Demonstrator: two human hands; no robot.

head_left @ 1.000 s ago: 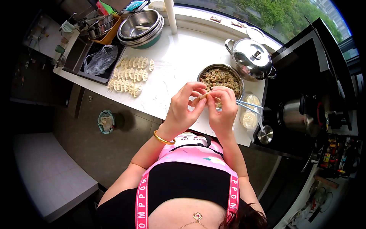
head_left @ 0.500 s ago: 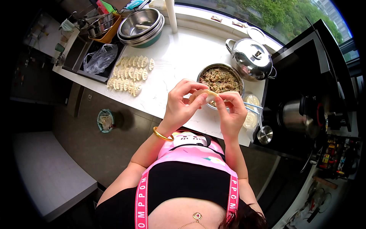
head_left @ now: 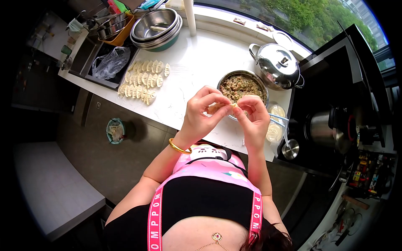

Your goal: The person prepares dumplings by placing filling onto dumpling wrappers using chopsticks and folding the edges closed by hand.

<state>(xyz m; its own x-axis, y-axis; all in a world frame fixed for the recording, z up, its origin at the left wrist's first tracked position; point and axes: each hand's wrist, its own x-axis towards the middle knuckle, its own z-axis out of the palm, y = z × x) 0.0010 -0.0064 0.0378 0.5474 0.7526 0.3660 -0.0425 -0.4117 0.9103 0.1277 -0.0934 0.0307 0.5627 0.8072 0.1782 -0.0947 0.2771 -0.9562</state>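
Between my two hands, in front of the steel bowl of filling (head_left: 242,85), is a folded dumpling (head_left: 233,105), mostly covered by fingers. My left hand (head_left: 205,109) has its thumb and fingers closed on the dumpling's left side. With thumb and forefinger, my right hand (head_left: 252,117) pinches the right end. Blue chopsticks (head_left: 278,119) stick out to the right of the bowl. Beside them, round wrappers (head_left: 274,131) lie in clear plastic. Rows of pleated dumplings (head_left: 142,79) rest on the white counter (head_left: 190,62) to the left.
A lidded steel pot (head_left: 278,65) stands behind the bowl. Nested basins (head_left: 155,27) are at the back left, near a plastic bag (head_left: 111,62) by the sink. On the right are a cooker pot (head_left: 326,127) and a small steel ladle (head_left: 290,149). A bin (head_left: 115,131) stands on the floor.
The hands have parted slightly, my right hand shifting right. The dumpling's pale edge showed more half a second ago and is now largely covered by pinching fingers.
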